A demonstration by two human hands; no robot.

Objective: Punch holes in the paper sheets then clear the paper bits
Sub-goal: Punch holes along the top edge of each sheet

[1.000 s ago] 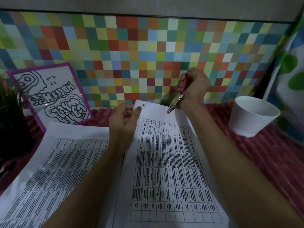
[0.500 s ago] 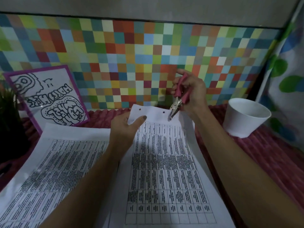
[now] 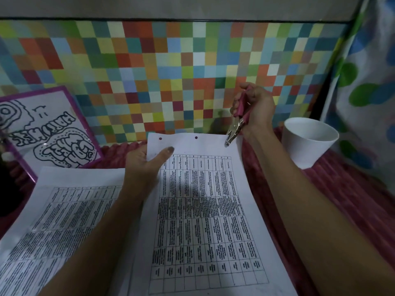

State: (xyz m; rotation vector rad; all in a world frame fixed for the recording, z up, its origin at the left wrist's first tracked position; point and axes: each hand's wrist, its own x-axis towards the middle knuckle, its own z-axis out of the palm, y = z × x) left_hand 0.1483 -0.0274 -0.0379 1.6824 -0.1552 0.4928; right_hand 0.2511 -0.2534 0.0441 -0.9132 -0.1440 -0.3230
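Printed paper sheet (image 3: 198, 212) is being pinched at its top-left corner by the left hand (image 3: 147, 165), thumb on top. Pink-handled hole punch (image 3: 237, 122) is being gripped closed-fisted by the right hand (image 3: 255, 107), metal tip touching the sheet's top-right edge. Two holes (image 3: 196, 137) are showing.

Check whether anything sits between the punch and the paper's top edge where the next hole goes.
Nothing visible does. The punch in the right hand already meets the paper at its top right corner; the left hand grips the far left side, clear of it.
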